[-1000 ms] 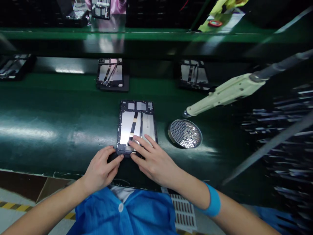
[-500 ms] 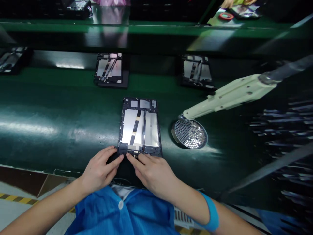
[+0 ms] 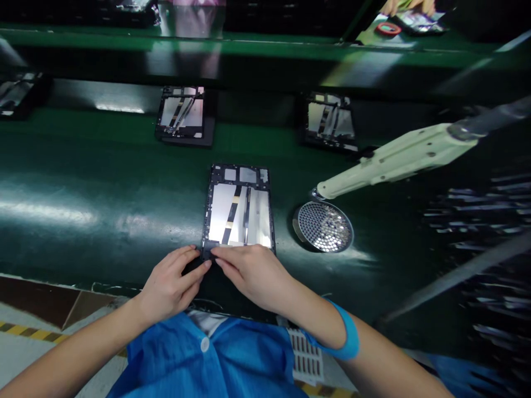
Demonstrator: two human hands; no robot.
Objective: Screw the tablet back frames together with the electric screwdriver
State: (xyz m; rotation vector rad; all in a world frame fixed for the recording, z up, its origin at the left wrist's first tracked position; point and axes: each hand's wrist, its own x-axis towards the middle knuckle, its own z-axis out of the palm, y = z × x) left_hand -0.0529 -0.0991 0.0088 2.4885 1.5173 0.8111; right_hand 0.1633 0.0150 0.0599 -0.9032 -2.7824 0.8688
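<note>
An opened tablet lies on the green bench in front of me, its silver inner plate and dark ribbon cable showing. My left hand grips the tablet's lower left corner, fingers at the side edge and thumb at the bottom edge. Over the lower edge is my right hand, with thumb and fingertips pinched together at the frame near the left thumb. Whatever those fingertips hold is too small or hidden to make out. The right hand covers much of the tablet's bottom strip.
Two more opened tablets, one at the back and one at the back right, sit on a track. A round perforated metal dish stands at right, below a pale jointed arm. Another person's hands show at the top right.
My right hand has moved up over the tablet's lower edge, its fingertips closing together. My left hand stays at the corner. The tablets at the back appear slightly further left.
</note>
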